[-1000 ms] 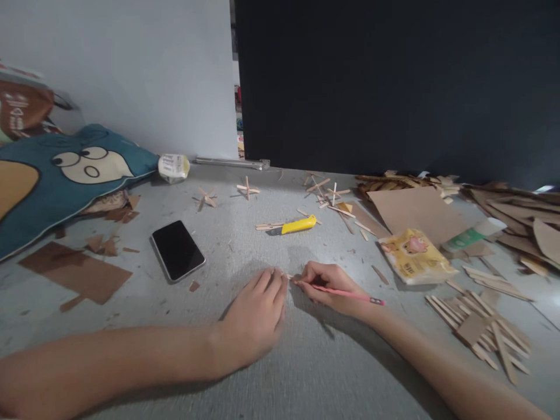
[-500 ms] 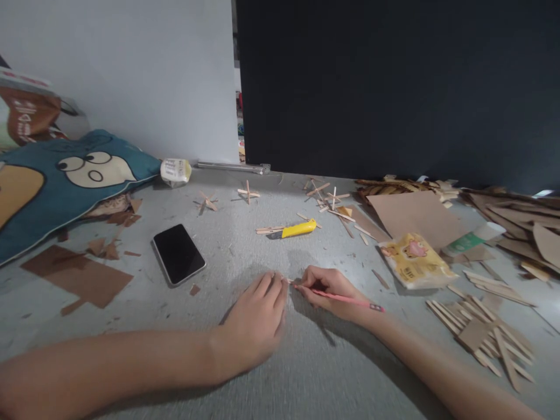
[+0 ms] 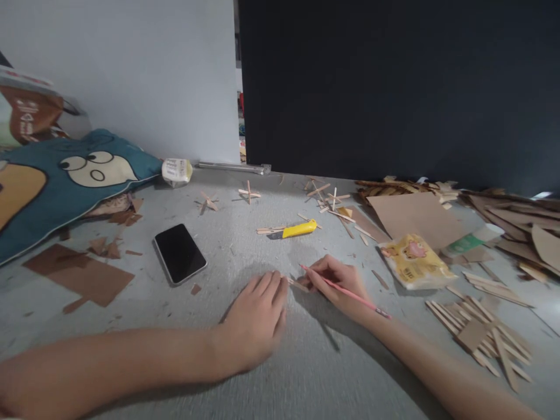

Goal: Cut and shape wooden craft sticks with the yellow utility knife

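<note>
A small wooden stick [image 3: 298, 285] lies on the counter [image 3: 306, 361] between both hands. The left hand [image 3: 256, 321] presses flat on its near end; the right hand [image 3: 336, 279] grips a pink pencil [image 3: 345, 291] just beside it.

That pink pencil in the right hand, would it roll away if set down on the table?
The pink pencil looks thin, straight and stiff, so probably light. Lying loose on the flat grey table, it might roll, though nearby wooden sticks could stop it.

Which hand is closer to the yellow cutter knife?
Right. The right hand, holding a pink pencil, lies just below the yellow cutter knife; the left hand lies farther below.
</note>
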Action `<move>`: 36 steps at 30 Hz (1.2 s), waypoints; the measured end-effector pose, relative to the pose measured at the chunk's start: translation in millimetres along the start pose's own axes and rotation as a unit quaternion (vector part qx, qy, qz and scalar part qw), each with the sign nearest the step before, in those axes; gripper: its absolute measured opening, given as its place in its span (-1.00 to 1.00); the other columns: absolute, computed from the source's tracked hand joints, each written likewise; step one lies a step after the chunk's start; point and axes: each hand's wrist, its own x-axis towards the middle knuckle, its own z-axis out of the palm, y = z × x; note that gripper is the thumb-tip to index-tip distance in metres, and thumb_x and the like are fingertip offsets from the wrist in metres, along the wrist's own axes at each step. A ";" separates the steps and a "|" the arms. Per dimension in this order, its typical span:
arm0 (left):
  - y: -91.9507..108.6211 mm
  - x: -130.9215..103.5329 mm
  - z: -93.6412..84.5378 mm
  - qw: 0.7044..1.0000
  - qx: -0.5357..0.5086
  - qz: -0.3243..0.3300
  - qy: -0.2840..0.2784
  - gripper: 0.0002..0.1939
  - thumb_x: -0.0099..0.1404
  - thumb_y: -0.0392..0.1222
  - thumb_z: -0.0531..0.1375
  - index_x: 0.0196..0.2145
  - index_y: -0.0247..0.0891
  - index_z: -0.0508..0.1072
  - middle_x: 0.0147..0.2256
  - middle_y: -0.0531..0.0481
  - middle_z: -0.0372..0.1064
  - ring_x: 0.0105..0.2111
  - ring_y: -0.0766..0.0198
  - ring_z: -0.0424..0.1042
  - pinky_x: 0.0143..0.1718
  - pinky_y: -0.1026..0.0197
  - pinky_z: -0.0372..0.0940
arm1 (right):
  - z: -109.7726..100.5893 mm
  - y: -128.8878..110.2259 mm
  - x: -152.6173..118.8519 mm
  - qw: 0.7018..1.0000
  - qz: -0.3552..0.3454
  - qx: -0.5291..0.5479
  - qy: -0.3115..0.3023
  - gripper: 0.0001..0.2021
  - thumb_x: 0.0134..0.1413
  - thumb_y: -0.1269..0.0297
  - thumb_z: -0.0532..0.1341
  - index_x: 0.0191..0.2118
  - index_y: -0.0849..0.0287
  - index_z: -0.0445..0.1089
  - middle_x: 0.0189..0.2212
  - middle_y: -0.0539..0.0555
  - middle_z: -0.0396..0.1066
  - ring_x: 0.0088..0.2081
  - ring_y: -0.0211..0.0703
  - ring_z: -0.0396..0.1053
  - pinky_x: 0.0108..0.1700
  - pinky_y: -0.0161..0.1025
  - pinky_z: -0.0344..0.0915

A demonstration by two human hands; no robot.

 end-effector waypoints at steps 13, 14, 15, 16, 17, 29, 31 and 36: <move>-20.2 25.1 -5.4 0.976 -0.205 -0.012 0.070 -0.59 0.38 0.10 0.31 0.05 -0.20 0.52 0.06 -0.18 0.50 0.15 -0.06 0.42 0.19 -0.15 0.34 | -3.1 -6.8 -0.4 0.995 0.010 0.037 -0.093 -0.71 0.30 -0.01 0.28 -0.23 0.13 0.44 -0.45 0.10 0.61 -0.46 -0.18 0.55 -0.41 -0.30 0.46; -20.1 26.2 -5.3 0.976 -0.205 -0.010 0.068 -0.63 0.39 0.08 0.32 0.02 -0.19 0.55 0.05 -0.17 0.50 0.14 -0.05 0.42 0.18 -0.14 0.34 | -2.8 -6.6 0.0 0.995 0.013 0.032 -0.091 -0.71 0.30 -0.02 0.28 -0.24 0.13 0.44 -0.46 0.10 0.60 -0.47 -0.19 0.53 -0.42 -0.29 0.46; -20.3 27.2 -4.8 0.976 -0.207 -0.009 0.068 -0.68 0.39 0.05 0.32 -0.03 -0.19 0.58 0.03 -0.16 0.50 0.12 -0.04 0.44 0.17 -0.12 0.35 | -2.7 -6.3 0.1 0.996 0.013 0.025 -0.088 -0.70 0.30 -0.03 0.27 -0.25 0.13 0.44 -0.46 0.09 0.60 -0.49 -0.20 0.51 -0.42 -0.29 0.44; -20.9 28.1 -3.9 0.974 -0.216 -0.011 0.069 -0.74 0.39 0.02 0.33 -0.11 -0.19 0.61 0.00 -0.15 0.50 0.09 -0.01 0.45 0.15 -0.09 0.37 | -2.8 -5.6 0.2 0.996 0.012 0.016 -0.083 -0.69 0.30 -0.03 0.27 -0.26 0.14 0.44 -0.47 0.09 0.59 -0.49 -0.20 0.49 -0.43 -0.29 0.43; -22.1 29.0 -2.7 0.971 -0.229 -0.014 0.072 -0.79 0.38 -0.01 0.34 -0.19 -0.20 0.63 -0.03 -0.14 0.50 0.05 0.02 0.47 0.12 -0.07 0.38 | -2.9 -4.7 0.1 0.997 0.011 0.008 -0.079 -0.68 0.30 -0.04 0.27 -0.27 0.14 0.45 -0.48 0.09 0.59 -0.50 -0.21 0.48 -0.44 -0.30 0.41; -29.8 33.0 -13.4 0.946 -0.317 -0.070 0.013 -0.39 0.14 -0.05 0.52 0.10 -0.23 0.51 0.15 -0.20 0.47 0.17 -0.04 0.47 0.21 -0.09 0.37 | -5.6 -5.9 -2.0 0.975 0.065 0.082 -0.197 -0.64 0.26 -0.05 0.32 -0.38 0.11 0.34 -0.56 -0.01 0.48 -0.55 -0.27 0.41 -0.48 -0.33 0.31; -31.7 33.3 -13.8 0.945 -0.322 -0.059 0.008 -0.35 0.11 -0.04 0.53 0.11 -0.22 0.49 0.15 -0.21 0.46 0.18 -0.04 0.46 0.23 -0.09 0.35 | -4.8 -8.5 -0.9 0.972 0.080 0.075 -0.209 -0.64 0.24 -0.05 0.32 -0.38 0.12 0.34 -0.58 -0.04 0.44 -0.57 -0.29 0.39 -0.49 -0.35 0.27; -40.4 34.6 -10.9 0.943 -0.330 -0.046 -0.014 -0.27 0.06 0.00 0.55 0.15 -0.17 0.47 0.17 -0.22 0.43 0.20 -0.08 0.44 0.26 -0.16 0.31 | -3.0 -7.9 0.2 0.974 0.081 0.057 -0.203 -0.68 0.23 0.00 0.33 -0.37 0.14 0.36 -0.60 -0.06 0.41 -0.58 -0.33 0.33 -0.53 -0.37 0.20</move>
